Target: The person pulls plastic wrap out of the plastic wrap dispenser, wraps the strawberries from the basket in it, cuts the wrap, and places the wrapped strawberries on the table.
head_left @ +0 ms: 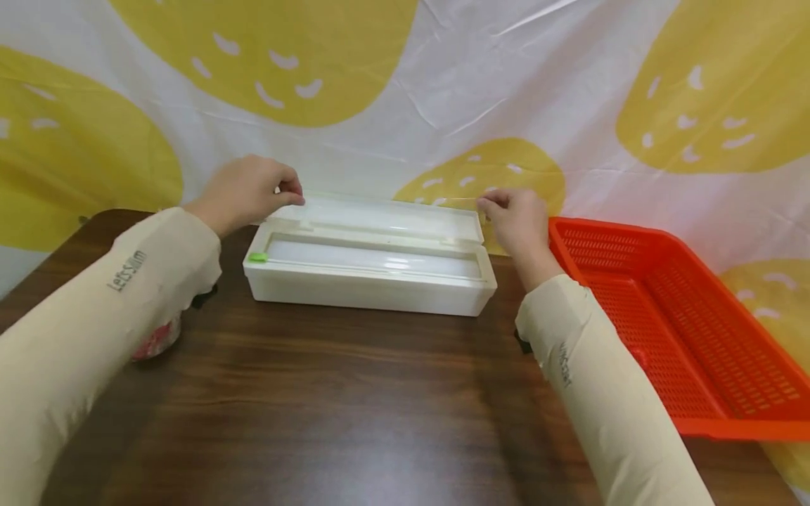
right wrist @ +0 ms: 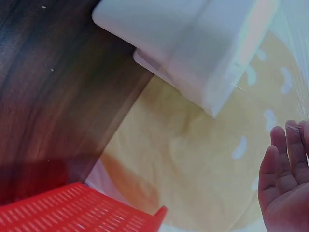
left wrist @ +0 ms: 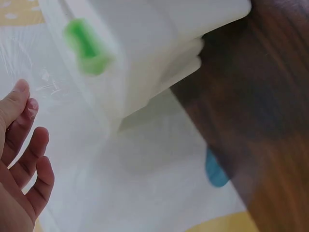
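A white cling film dispenser box [head_left: 367, 292] stands on the table, its lid [head_left: 392, 218] raised at the back. A green slide cutter [head_left: 258, 257] sits at the box's left end. My left hand [head_left: 249, 188] is over the lid's left end, thumb and forefinger pinching clear cling film [left wrist: 46, 79]. Beyond the lid's right end, my right hand [head_left: 520, 219] pinches the film too. In the right wrist view, the film [right wrist: 300, 72] shows as fine creases running to the fingertips. The transparent sheet spans between both hands and is hard to see in the head view.
A red perforated basket [head_left: 728, 427] stands to the right, close to my right forearm. Partly hidden behind my left sleeve is a pinkish container [head_left: 158, 341]. A white cloth with yellow shapes [head_left: 455, 84] hangs directly behind the brown wooden table [head_left: 342, 400].
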The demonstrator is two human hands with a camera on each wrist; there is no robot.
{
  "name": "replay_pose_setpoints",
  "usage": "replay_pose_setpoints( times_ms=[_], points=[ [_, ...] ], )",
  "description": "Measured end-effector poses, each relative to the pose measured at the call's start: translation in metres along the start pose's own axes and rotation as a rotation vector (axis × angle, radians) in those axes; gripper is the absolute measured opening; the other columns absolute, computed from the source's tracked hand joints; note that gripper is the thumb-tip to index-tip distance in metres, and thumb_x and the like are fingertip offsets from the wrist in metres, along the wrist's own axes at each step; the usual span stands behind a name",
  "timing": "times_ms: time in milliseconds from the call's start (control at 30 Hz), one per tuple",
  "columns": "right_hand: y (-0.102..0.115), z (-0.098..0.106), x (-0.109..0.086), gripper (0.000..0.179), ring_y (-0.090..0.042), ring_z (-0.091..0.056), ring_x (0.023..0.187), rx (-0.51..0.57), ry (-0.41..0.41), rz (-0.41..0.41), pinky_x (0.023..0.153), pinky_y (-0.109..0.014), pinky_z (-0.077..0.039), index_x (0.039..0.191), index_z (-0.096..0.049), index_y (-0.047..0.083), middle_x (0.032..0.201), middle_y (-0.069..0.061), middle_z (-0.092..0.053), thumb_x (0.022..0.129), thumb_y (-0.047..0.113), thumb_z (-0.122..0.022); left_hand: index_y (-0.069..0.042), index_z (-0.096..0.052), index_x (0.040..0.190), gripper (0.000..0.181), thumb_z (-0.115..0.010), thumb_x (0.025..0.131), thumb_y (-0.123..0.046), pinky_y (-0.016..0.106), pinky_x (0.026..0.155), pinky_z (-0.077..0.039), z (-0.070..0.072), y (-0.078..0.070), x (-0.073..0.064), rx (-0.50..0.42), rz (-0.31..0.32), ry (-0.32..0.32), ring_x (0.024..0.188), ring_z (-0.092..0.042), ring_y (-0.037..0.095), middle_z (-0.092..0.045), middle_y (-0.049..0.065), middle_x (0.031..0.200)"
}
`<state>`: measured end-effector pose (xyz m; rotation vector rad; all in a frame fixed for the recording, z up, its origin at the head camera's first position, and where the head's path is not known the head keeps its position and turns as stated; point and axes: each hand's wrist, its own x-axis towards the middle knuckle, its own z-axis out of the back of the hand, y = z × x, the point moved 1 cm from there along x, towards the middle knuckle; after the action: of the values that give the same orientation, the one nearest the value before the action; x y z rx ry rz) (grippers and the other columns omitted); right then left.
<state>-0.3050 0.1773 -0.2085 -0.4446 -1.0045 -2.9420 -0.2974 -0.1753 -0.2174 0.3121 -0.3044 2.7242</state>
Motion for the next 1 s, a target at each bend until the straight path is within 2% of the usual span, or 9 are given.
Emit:
replay_pose_setpoints(
  times_ms=[133, 233, 367, 467, 633, 800, 900, 1000],
  points=[
    [0.005, 0.011, 0.0, 0.024, -0.018, -0.058, 0.084, 0.042, -0.016, 0.019, 0.064, -0.023, -0.041, 0.106, -0.072, 0.007, 0.097, -0.014, -0.07, 0.093, 0.023, -0.06, -0.013, -0.071, 0.093, 0.015, -0.063, 0.091, -0.026, 0.045, 0.071, -0.047, 0.014, -0.006, 0.005, 0.045, -0.034, -0.009, 0.084, -0.063, 0.028, -0.072, 0.009, 0.095],
    [0.013, 0.024, 0.002, 0.023, -0.012, -0.055, 0.079, 0.073, -0.044, 0.042, 0.062, -0.021, -0.04, 0.103, -0.072, 0.005, 0.092, -0.012, -0.069, 0.092, 0.021, -0.061, -0.011, -0.07, 0.096, 0.018, -0.06, 0.093, -0.026, 0.046, 0.072, -0.047, 0.028, -0.011, 0.008, 0.059, -0.049, -0.025, 0.085, -0.063, 0.029, -0.071, 0.012, 0.099],
    [0.027, 0.041, 0.007, 0.023, -0.006, -0.055, 0.074, 0.094, -0.071, 0.048, 0.061, -0.019, -0.04, 0.102, -0.073, 0.005, 0.075, 0.003, -0.067, 0.091, 0.023, -0.063, -0.008, -0.067, 0.102, 0.024, -0.055, 0.096, -0.027, 0.045, 0.071, -0.045, 0.049, -0.013, 0.01, 0.07, -0.036, -0.06, 0.085, -0.062, 0.03, -0.069, 0.016, 0.105],
    [0.036, 0.055, 0.009, 0.025, -0.005, -0.057, 0.073, 0.122, -0.077, 0.041, 0.063, -0.018, -0.041, 0.103, -0.072, 0.005, 0.069, 0.012, -0.063, 0.091, 0.025, -0.064, -0.006, -0.065, 0.105, 0.027, -0.051, 0.098, -0.028, 0.042, 0.067, -0.041, 0.064, -0.015, 0.014, 0.066, -0.02, -0.07, 0.08, -0.057, 0.029, -0.067, 0.018, 0.106],
    [0.052, 0.082, 0.015, 0.028, -0.004, -0.058, 0.075, 0.2, -0.094, 0.022, 0.067, -0.018, -0.042, 0.107, -0.072, 0.007, 0.069, 0.017, -0.061, 0.089, 0.027, -0.065, -0.001, -0.062, 0.106, 0.028, -0.047, 0.1, -0.024, 0.038, 0.065, -0.035, 0.092, -0.021, 0.023, 0.033, -0.023, -0.088, 0.077, -0.048, 0.027, -0.063, 0.02, 0.104],
    [0.068, 0.101, 0.019, 0.021, -0.003, -0.06, 0.071, 0.314, -0.132, 0.058, 0.071, -0.016, -0.046, 0.101, -0.074, 0.008, 0.068, 0.018, -0.062, 0.089, 0.023, -0.066, 0.003, -0.059, 0.111, 0.034, -0.044, 0.101, -0.026, 0.038, 0.067, -0.036, 0.114, -0.025, 0.027, 0.022, 0.033, -0.111, 0.082, -0.045, 0.029, -0.058, 0.021, 0.105],
    [0.074, 0.106, 0.02, 0.017, -0.004, -0.061, 0.069, 0.371, -0.147, 0.079, 0.072, -0.016, -0.048, 0.097, -0.075, 0.008, 0.066, 0.016, -0.062, 0.088, 0.02, -0.066, 0.004, -0.058, 0.113, 0.037, -0.043, 0.101, -0.028, 0.038, 0.069, -0.037, 0.12, -0.026, 0.028, 0.023, 0.069, -0.127, 0.086, -0.045, 0.03, -0.055, 0.021, 0.109],
    [0.079, 0.108, 0.021, 0.017, -0.003, -0.06, 0.071, 0.383, -0.152, 0.079, 0.072, -0.017, -0.047, 0.096, -0.075, 0.009, 0.067, 0.016, -0.062, 0.088, 0.021, -0.066, 0.003, -0.057, 0.114, 0.039, -0.042, 0.101, -0.03, 0.04, 0.072, -0.037, 0.124, -0.027, 0.026, 0.039, 0.093, -0.147, 0.09, -0.045, 0.032, -0.052, 0.021, 0.113]
  ],
)
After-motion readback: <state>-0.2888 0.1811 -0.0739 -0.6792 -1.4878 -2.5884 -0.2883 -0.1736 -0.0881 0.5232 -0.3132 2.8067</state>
